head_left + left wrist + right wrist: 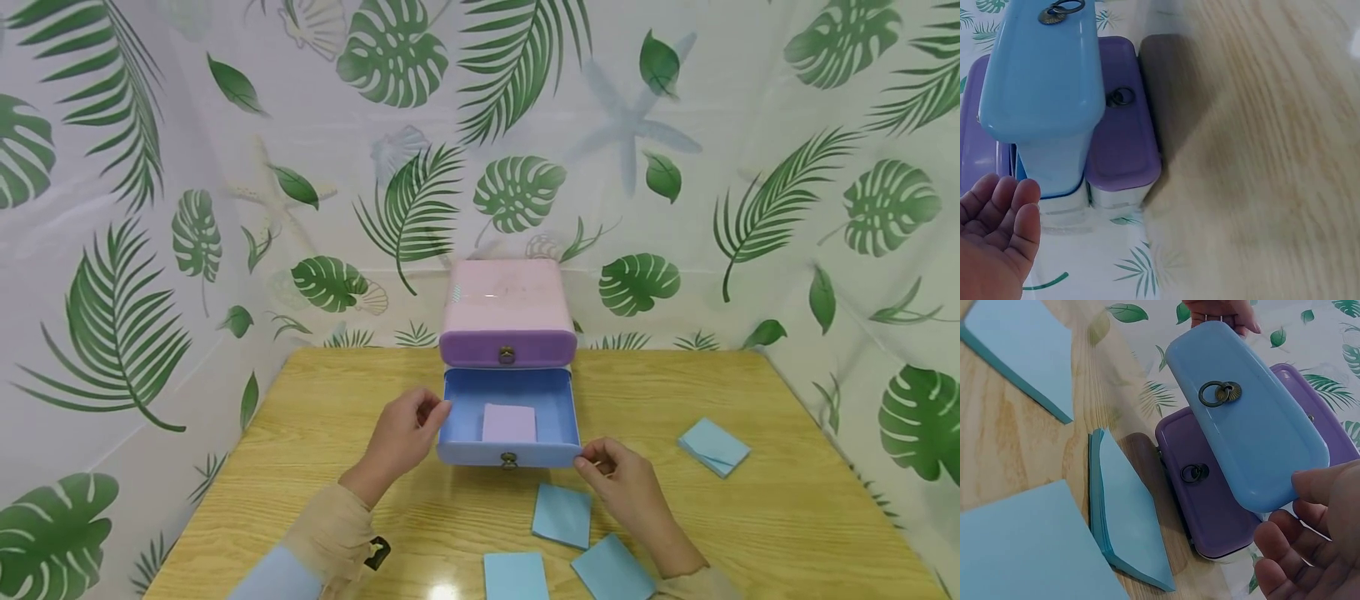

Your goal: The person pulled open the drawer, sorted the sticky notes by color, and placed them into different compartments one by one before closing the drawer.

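A small drawer cabinet [507, 292] with a pink top stands at the back of the table. Its blue middle drawer [472, 455] is pulled out, and a lilac pad of sticky notes [509, 423] lies inside. My right hand [626, 487] pinches the drawer's front right corner, thumb on the front face [1254, 444]. Beside the drawer's left wall is my left hand [405, 433], its fingers loosely bent; in the left wrist view the fingers [1004, 203] hold nothing. Purple drawer fronts [1122, 125] sit above and below the blue one, both pushed in.
Blue sticky-note pads lie on the wooden table [315, 400]: one pad [562, 516] before the drawer, another pad [613, 568] by my right wrist, a third pad [516, 575] at the near edge, and one more pad [714, 447] far right. A leaf-patterned sheet [517, 125] hangs behind.
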